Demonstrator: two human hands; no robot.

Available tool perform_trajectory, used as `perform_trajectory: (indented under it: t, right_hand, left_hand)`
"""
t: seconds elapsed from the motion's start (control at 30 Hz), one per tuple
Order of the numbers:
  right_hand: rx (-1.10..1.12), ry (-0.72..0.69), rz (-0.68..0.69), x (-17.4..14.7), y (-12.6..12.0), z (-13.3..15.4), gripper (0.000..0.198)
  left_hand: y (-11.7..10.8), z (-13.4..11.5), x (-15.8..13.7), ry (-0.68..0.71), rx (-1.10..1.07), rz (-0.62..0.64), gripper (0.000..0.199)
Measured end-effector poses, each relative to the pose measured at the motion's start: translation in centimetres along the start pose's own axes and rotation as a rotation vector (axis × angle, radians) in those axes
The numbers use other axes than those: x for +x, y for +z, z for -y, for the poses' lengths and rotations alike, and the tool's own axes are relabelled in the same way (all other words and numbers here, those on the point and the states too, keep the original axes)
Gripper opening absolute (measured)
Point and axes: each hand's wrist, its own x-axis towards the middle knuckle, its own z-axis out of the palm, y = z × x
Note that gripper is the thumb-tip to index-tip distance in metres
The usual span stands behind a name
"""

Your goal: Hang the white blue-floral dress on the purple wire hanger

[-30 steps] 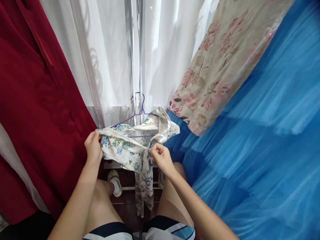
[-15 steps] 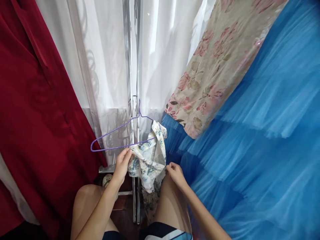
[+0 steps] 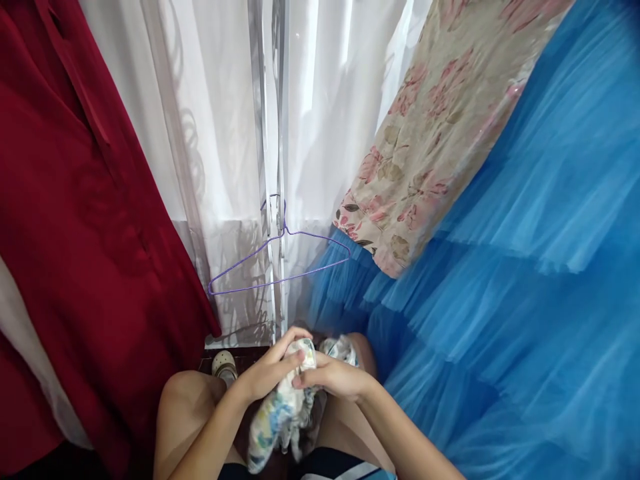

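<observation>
Bunched between my two hands is a white garment [image 3: 273,427] printed with blue, yellow and green flowers; its exact kind does not show. My left hand [image 3: 274,368] grips it from the left, thumb on top. From the right, my right hand [image 3: 333,375] pinches the same cloth, fingers partly hidden in it. The garment hangs over my lap, its lower folds blurred. Just beyond my hands a bare purple hanger [image 3: 245,288] hangs by its hook on a white metal stand [image 3: 277,263].
A dark red cloth [image 3: 100,280] hangs at the left. White curtains [image 3: 220,147] fill the back. At the right are a beige flowered cloth [image 3: 405,193] and a blue tiered tulle skirt [image 3: 490,280]. My foot wears a pale clog [image 3: 223,363].
The flowered garment has come off the purple hanger and is now down over my lap. Both hands have moved lower and closer together, gathering the cloth.
</observation>
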Motion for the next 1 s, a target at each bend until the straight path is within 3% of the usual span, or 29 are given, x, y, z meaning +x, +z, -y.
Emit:
perform_trajectory:
  t: [0.07,0.13,0.27,0.4,0.47,0.6,0.7,0.83,0.9,1.0]
  right_hand:
    - [0.153,0.024,-0.022,0.0,-0.3,0.3,0.027]
    - [0.187,0.020,-0.036,-0.1,-1.0,1.3,0.027]
    - [-0.079,-0.047,-0.113,-0.5,-2.7,4.7,0.036]
    - [-0.401,-0.222,-0.297,0.1,-4.3,7.5,0.032]
    - [-0.565,-0.341,-0.425,1.2,-5.2,8.1,0.025]
    - [-0.833,-0.563,-0.625,4.5,-6.8,8.7,0.017]
    - [-0.896,-0.543,-0.666,6.9,-7.8,8.6,0.020]
    - [-0.892,-0.498,-0.693,8.5,-8.4,7.6,0.027]
    - [-0.871,-0.498,-0.694,8.8,-8.1,6.8,0.027]
    - [-0.832,-0.496,-0.672,8.9,-7.4,6.0,0.029]
  left_hand:
    - [-0.7,1.3,-2.1,-0.107,-0.156,0.171,0.051]
    - [-1.3,2.9,-4.2,-0.169,-0.138,0.205,0.053]
    - [-4.3,5.7,-7.3,-0.262,0.302,0.080,0.039]
    - [-10.9,6.9,-8.0,-0.149,0.744,-0.042,0.021]
    - [-14.7,6.8,-7.4,-0.127,0.868,-0.223,0.027]
    - [-20.5,4.5,-4.1,-0.089,0.899,-0.430,0.038]
    - [-23.0,2.1,-0.9,-0.037,0.828,-0.555,0.038]
    - [-24.0,-0.3,3.1,0.021,0.775,-0.679,0.033]
    - [-23.4,-1.3,4.8,0.056,0.732,-0.712,0.033]
    - [-21.4,-2.8,6.6,0.131,0.686,-0.654,0.033]
